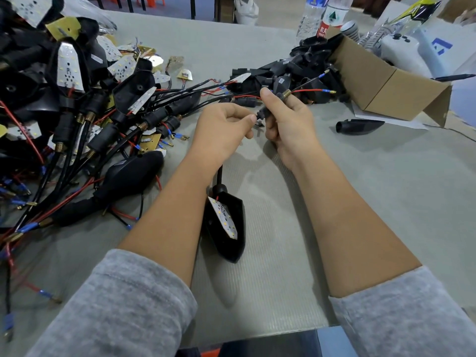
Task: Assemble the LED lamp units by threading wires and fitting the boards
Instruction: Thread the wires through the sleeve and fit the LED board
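Observation:
My right hand [287,122] grips a black stem with a brass threaded end [286,93]; a red wire [309,90] and a black wire with blue-sleeved terminals stick out of it to the right. My left hand [225,130] is curled beside it and pinches the stem's lower end at a small black part [258,122]. A black lamp housing [226,225] with a white LED board [225,220] in it lies on the table between my forearms, its black cable running up under my left wrist.
A big heap of black housings, LED boards and red and black wires [77,112] fills the left side. Empty black housings [296,70] spill from a cardboard box [381,83] at the back right. One loose housing [359,125] lies by the box. Water bottles [332,15] stand behind.

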